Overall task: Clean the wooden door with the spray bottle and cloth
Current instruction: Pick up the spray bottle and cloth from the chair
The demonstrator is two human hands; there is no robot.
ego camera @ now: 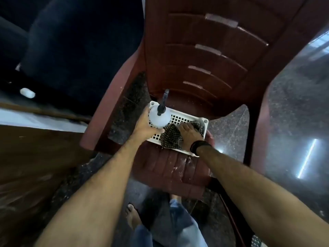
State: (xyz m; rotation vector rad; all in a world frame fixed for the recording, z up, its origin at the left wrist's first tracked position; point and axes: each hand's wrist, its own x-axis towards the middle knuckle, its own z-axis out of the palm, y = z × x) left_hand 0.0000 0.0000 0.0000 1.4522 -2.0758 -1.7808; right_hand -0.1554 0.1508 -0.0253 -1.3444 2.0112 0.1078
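Head camera, frame centre: a left hand (145, 125) curls its fingers round the white round-bodied plastic spray bottle (157, 117), which stands upright in a white perforated plastic basket (185, 120), its black nozzle pointing toward the top of the frame. Just right of it, a right hand (188, 135) with a black wristband (200, 146) presses loosely spread fingers down on a black-and-white checked cloth (170, 139) draped over the basket's near rim. The basket sits on a maroon plastic chair (204, 56).
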